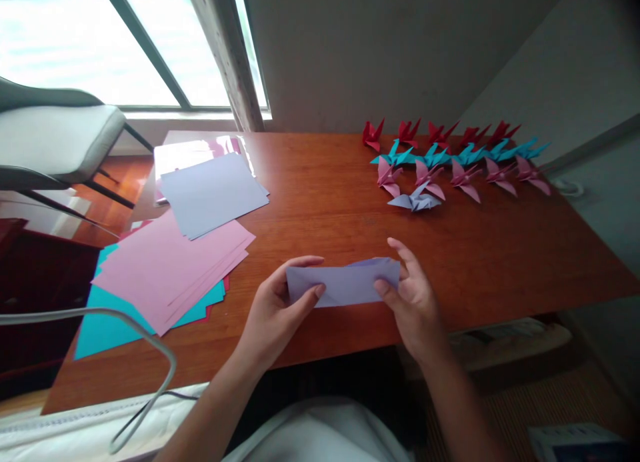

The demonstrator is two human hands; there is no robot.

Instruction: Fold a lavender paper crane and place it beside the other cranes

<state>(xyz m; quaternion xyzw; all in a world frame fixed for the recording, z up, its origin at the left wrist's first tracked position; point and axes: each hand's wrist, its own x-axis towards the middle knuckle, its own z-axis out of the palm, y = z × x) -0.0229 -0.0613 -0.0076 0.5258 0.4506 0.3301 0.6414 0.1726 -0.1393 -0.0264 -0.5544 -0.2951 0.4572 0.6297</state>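
Note:
A folded sheet of lavender paper [347, 287] is held up between my two hands, just above the front edge of the table. My left hand [283, 302] pinches its left end, thumb on the near face and fingers behind. At the other end my right hand [413, 292] grips with the thumb in front, while its index finger stretches up off the paper. The top edge gapes a little toward the right, where a second layer shows. Beyond the hands stands one lavender paper crane [416, 201].
Red [373, 135], turquoise [433, 155] and pink cranes [465, 180] stand in rows at the back right. Lavender sheets [215, 192] lie at the left, overlapping pink sheets [165, 269] and turquoise sheets [105, 325]. A grey curved tube [160, 345] crosses the lower left. A chair [60, 139] stands by the window.

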